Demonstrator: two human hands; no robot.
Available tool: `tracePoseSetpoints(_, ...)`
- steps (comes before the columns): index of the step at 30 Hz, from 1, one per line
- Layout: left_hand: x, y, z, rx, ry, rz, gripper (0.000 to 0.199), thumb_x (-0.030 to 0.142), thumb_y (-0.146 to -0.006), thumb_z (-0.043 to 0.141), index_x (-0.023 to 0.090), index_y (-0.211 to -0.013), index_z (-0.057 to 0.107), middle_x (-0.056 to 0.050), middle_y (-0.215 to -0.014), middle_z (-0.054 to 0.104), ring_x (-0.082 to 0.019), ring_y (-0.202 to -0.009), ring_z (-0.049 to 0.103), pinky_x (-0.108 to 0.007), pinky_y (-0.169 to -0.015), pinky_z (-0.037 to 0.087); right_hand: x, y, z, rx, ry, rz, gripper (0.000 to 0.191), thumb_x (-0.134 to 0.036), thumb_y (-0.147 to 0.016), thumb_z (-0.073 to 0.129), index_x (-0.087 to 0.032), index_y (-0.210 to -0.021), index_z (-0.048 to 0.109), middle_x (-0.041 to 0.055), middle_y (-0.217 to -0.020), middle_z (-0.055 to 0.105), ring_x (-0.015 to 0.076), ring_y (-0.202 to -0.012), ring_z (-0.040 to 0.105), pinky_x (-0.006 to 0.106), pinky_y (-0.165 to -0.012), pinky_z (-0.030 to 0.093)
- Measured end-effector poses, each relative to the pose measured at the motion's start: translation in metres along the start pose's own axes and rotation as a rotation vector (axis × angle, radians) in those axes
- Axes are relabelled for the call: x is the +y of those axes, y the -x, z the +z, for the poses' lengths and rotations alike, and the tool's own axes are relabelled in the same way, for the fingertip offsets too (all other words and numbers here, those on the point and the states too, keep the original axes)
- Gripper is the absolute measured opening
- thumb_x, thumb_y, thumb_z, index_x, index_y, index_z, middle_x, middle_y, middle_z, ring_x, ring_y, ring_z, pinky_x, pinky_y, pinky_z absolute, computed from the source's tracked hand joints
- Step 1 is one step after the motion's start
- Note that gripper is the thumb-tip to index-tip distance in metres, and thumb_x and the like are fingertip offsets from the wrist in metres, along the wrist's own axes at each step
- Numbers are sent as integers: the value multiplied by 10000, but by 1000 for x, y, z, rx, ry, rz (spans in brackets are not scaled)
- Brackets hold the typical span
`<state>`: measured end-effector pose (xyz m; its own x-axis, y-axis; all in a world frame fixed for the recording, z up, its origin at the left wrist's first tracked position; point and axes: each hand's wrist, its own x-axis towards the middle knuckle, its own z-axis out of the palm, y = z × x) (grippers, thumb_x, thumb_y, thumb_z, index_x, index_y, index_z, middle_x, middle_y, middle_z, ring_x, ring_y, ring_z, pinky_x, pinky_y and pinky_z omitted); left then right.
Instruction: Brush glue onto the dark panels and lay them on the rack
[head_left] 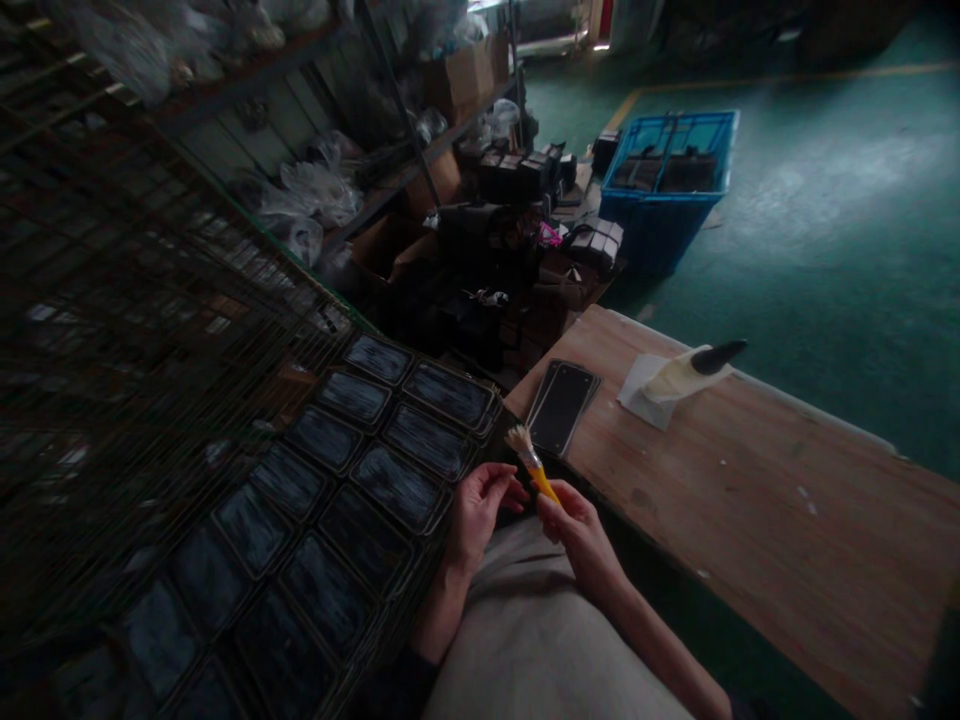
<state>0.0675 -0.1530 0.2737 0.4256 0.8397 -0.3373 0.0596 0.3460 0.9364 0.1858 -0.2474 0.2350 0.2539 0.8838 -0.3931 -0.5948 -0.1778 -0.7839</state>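
Observation:
A paintbrush (534,465) with a yellow handle and pale bristles is gripped by my right hand (574,525), bristles pointing up and to the left. Close beside it is my left hand (480,510), its fingers curled and thumb drawn toward the forefinger; whatever may be between them is too small to make out. To the left, dark rectangular plates (397,485) with light streaks lie in rows. Just beyond the brush, a few dark plates with pale edges (562,405) are stacked on the wooden table (750,490).
On the table, a pale bottle (679,375) with a black pointed tip rests by white paper (645,395). A wire rack (187,230) rises at left. Behind stand shelves with plastic bags (322,185), bundled dark pieces (525,175) and a blue crate (667,210).

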Motion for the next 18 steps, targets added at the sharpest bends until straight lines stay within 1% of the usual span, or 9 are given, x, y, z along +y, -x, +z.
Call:
tracePoseSetpoints(3,3,0,-2,4,6,21,298,396,-869,604,141,-1022,629,-61,-843,661,-171,-750,669,-294,-649,566,0,0,1,-18,-18,3,298,-480,-806,702,-235,-972,660,-35,-690,435,107,-549,328,242,-495,243)
tracePoseSetpoints(8,9,5,-7,-6,-19,101,263,352,-912,535,167,-1080,615,-61,-901,637,-161,-821,636,-295,-727,554,-3,2,2,-44,-36,17,295,-472,-811,699,-230,-976,664,-35,-674,407,107,-557,309,239,-499,227)
tracePoseSetpoints(13,18,10,-9,-32,-67,186,279,263,-886,565,188,-1153,593,-90,-1065,624,-191,-971,613,-301,-784,539,-4,3,3,-57,-46,34,315,-461,-804,706,-226,-1009,666,-33,-684,416,107,-566,319,236,-510,239)
tracePoseSetpoints(15,20,10,-9,-8,-85,205,234,276,-884,570,180,-1090,627,-94,-1077,636,-198,-988,616,-308,-807,535,-3,3,3,-71,-56,36,301,-451,-805,707,-218,-992,668,-36,-676,410,102,-568,320,232,-512,246)
tracePoseSetpoints(16,20,9,-10,14,-88,205,205,295,-887,567,171,-1028,649,-92,-1038,652,-195,-959,627,-305,-797,536,-3,3,3,-75,-59,36,296,-448,-807,706,-214,-986,669,-37,-673,407,99,-567,320,230,-513,248)
tracePoseSetpoints(18,18,8,-12,65,-72,185,211,338,-885,564,157,-909,668,-81,-909,680,-182,-848,647,-294,-735,540,-2,3,3,-77,-69,39,290,-438,-809,708,-214,-989,668,-40,-673,406,95,-566,320,227,-513,251)
